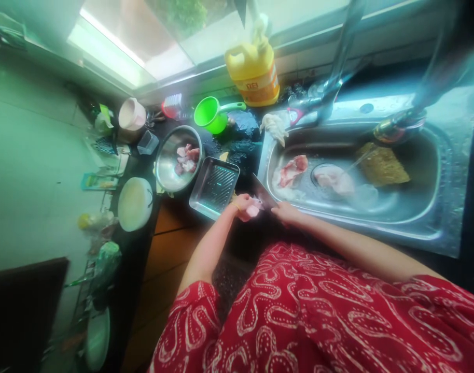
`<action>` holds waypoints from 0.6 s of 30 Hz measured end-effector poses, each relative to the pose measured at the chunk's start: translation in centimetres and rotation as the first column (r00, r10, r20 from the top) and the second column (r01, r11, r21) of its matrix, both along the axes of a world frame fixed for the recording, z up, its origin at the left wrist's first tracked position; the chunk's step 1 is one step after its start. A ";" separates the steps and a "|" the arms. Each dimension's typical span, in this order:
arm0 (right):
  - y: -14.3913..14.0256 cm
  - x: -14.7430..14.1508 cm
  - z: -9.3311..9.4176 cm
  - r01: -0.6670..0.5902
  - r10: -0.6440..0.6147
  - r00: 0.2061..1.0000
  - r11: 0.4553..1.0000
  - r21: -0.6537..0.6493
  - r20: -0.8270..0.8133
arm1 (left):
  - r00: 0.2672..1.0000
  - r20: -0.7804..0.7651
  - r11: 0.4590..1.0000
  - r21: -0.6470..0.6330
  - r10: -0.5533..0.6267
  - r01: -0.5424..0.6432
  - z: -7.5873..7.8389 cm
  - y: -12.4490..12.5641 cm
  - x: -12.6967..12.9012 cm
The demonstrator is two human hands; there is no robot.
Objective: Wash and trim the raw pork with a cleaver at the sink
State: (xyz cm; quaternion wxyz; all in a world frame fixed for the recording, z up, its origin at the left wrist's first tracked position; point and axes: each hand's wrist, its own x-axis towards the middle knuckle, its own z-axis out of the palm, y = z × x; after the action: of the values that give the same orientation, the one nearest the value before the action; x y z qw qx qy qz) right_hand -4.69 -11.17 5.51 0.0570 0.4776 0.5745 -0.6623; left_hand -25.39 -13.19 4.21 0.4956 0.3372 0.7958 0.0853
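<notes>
My left hand (244, 206) is closed around a pale pink piece of raw meat (254, 208) at the counter's front edge. In my right hand (286, 213) is the handle of a cleaver (264, 192), its broad dark blade beside the meat; whether it touches the meat I cannot tell. Left of my hands lies a metal tray (218, 182) with a slotted bottom. Beyond it, a steel bowl (165, 171) holds several chunks of raw meat (187, 158). Larger raw pieces, a reddish one (293, 171) and a pale one (332, 178), lie in the sink.
The steel sink (377, 228) fills the right side, with a faucet (400, 127) over it and a brown, spongy-looking slab (385, 165) inside. Along the window stand a green dipper (211, 115) and a yellow jug (256, 77). A white round lidded container (135, 203) sits left.
</notes>
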 end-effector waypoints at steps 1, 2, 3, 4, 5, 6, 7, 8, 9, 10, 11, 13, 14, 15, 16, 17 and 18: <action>0.2 0.2 0.2 -0.004 0.004 1.000 1.000 0.008 0.001 | 1.000 0.000 1.000 0.005 0.001 -0.001 0.3 -0.1 -0.5; 0.4 0.5 0.5 -0.005 0.005 1.000 1.000 0.028 0.005 | 1.000 0.007 0.999 0.026 0.020 -0.020 0.7 -0.3 -1.0; 0.6 0.9 0.7 -0.008 0.007 1.000 0.999 0.050 0.010 | 0.998 0.019 0.996 0.067 0.057 -0.058 1.0 -0.7 -1.4; 0.8 1.2 1.0 -0.014 0.013 1.000 0.998 0.069 0.016 | 0.993 0.034 0.986 0.127 0.109 -0.113 1.2 -1.2 -1.7; 0.9 1.5 1.2 -0.022 0.020 0.999 0.996 0.086 0.025 | 0.986 0.042 0.966 0.196 0.164 -0.169 1.4 -1.8 -1.8; 1.0 1.7 1.3 -0.034 0.030 0.999 0.994 0.104 0.036 | 0.977 0.038 0.939 0.269 0.209 -0.212 1.4 -2.5 -1.6; 1.0 1.8 1.3 -0.044 0.038 0.998 0.992 0.122 0.048 | 0.971 0.022 0.913 0.336 0.236 -0.230 1.3 -3.3 -1.1; 1.0 1.9 1.3 -0.053 0.045 0.997 0.988 0.143 0.055 | 0.969 -0.008 0.893 0.389 0.247 -0.225 1.2 -4.1 -0.3; 0.9 1.9 1.1 -0.065 0.056 0.997 0.984 0.166 0.059 | 0.967 -0.053 0.884 0.421 0.248 -0.204 1.0 -4.8 0.7; 0.8 1.8 0.9 -0.078 0.068 0.996 0.978 0.194 0.058 | 0.964 -0.111 0.886 0.429 0.242 -0.173 0.7 -5.4 1.9; 0.6 1.8 0.6 -0.093 0.083 0.995 0.971 0.220 0.054 | 0.956 -0.183 0.899 0.416 0.228 -0.135 0.6 -5.8 3.2; 0.4 1.9 0.1 -0.117 0.108 0.993 0.963 0.241 0.050 | 0.922 -0.344 0.939 0.339 0.178 -0.055 0.5 -6.0 5.4; 0.4 2.1 -0.2 -0.123 0.113 0.992 0.962 0.243 0.055 | 0.898 -0.421 0.959 0.284 0.132 -0.009 0.7 -5.9 6.2; 0.4 2.3 -0.4 -0.124 0.113 0.992 0.960 0.251 0.061 | 0.875 -0.480 0.974 0.222 0.068 0.046 0.9 -5.6 6.7; 0.5 2.6 -0.5 -0.121 0.107 0.992 0.956 0.268 0.067 | 0.855 -0.518 0.981 0.161 -0.006 0.104 1.1 -5.3 7.0; 0.7 2.9 -0.5 -0.118 0.101 0.992 0.950 0.290 0.074 | 0.838 -0.540 0.982 0.106 -0.076 0.158 1.4 -5.0 7.1; 0.9 3.2 -0.5 -0.116 0.096 0.992 0.943 0.311 0.080 | 0.821 -0.554 0.976 0.068 -0.134 0.205 1.6 -4.7 7.1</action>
State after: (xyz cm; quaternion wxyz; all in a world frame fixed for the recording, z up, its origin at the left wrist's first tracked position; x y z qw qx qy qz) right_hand -1.50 -10.30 5.00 0.0339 0.4698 0.6954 -0.5427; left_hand -18.30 -17.87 5.79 0.2317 0.4472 0.8639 -0.0095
